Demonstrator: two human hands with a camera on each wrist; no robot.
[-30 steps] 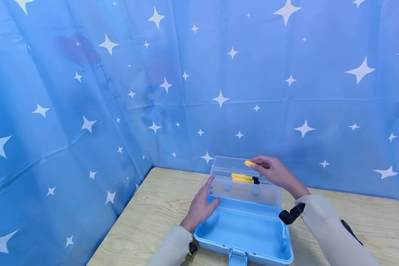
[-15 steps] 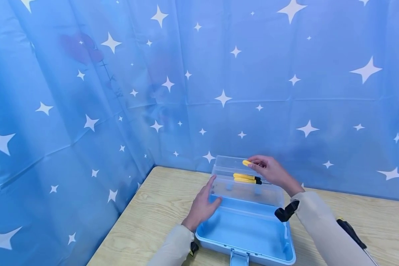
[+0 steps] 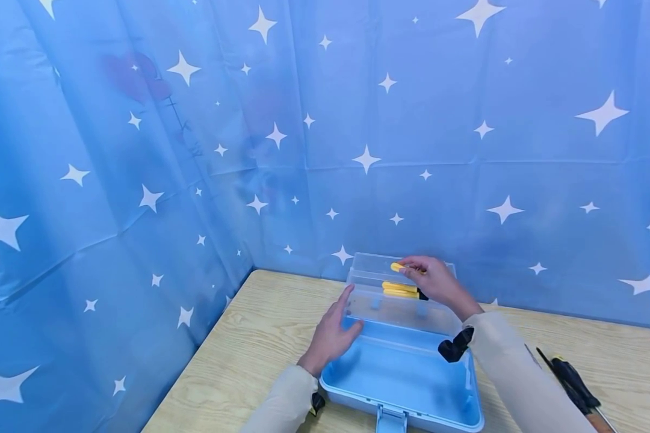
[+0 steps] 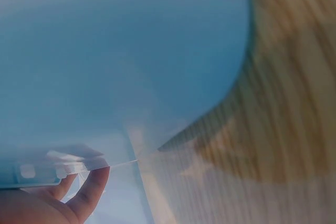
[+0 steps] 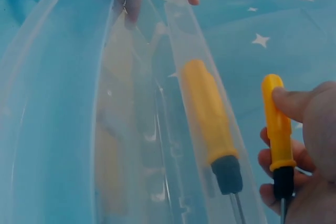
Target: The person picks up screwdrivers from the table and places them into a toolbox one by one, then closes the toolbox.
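A light-blue toolbox point(image 3: 395, 373) stands open, its clear plastic lid section point(image 3: 392, 319) raised at the back. My left hand point(image 3: 329, 340) holds the left edge of that clear plastic; the left wrist view shows its fingers bent around the edge. My right hand point(image 3: 433, 281) pinches a screwdriver point(image 5: 278, 124) by its yellow handle, just above and behind the clear compartment. A black collar and metal shaft show below the handle, the shaft running out of view. Inside the compartment lies another yellow-handled screwdriver point(image 5: 207, 108); the head view shows two yellow handle shapes there.
Beside my right forearm on the wooden table point(image 3: 238, 367) lie black-handled tools point(image 3: 574, 379), partly covered by the sleeve. A small black-and-yellow item point(image 3: 316, 403) sits by my left wrist. A blue star-patterned curtain point(image 3: 303, 120) hangs behind the table.
My right hand has shifted a little to the left over the clear compartment with the screwdriver. More tools show beside the right sleeve. My left hand keeps its place on the plastic edge.
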